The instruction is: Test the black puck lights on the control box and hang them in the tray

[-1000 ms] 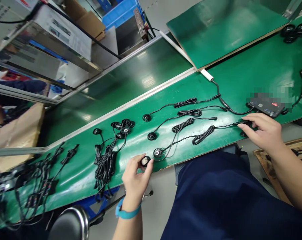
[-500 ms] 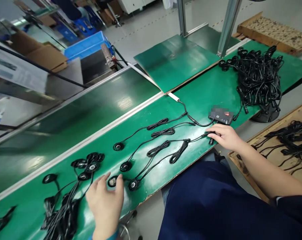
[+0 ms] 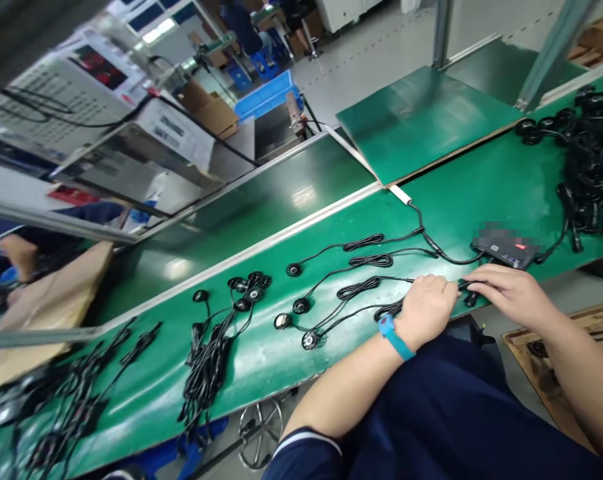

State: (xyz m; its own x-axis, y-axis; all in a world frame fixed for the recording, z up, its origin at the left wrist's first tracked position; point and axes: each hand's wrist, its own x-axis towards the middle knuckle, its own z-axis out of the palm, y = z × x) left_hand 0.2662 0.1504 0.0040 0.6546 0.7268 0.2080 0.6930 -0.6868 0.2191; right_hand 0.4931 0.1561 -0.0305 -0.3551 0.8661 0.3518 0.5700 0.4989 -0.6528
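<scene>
My left hand point(image 3: 428, 308), with a blue wristband, is closed round the black cable point(image 3: 398, 280) near its plug end. Close to it, my right hand point(image 3: 514, 293) pinches a black cable connector point(image 3: 465, 285); the fingers partly hide the joint. Just beyond the right hand lies a flat black box point(image 3: 504, 248) with a small red light, wired to a cable with a white plug point(image 3: 400, 195). Several cables with tied coils run left across the green bench to round black heads, among them one near the front point(image 3: 310, 340) and a pale-faced one point(image 3: 282, 321).
A bundle of black cables point(image 3: 208, 363) lies left on the bench, with more cables point(image 3: 76, 407) farther left. A big cable pile point(image 3: 594, 160) sits at the right. Behind are a raised green board point(image 3: 431, 127), metal posts and a blue crate point(image 3: 268, 93). Another person's arm point(image 3: 21, 257) shows far left.
My left hand has moved right, from beside the round heads to the cable joint next to my right hand. The right hand still pinches there. The view has swung left.
</scene>
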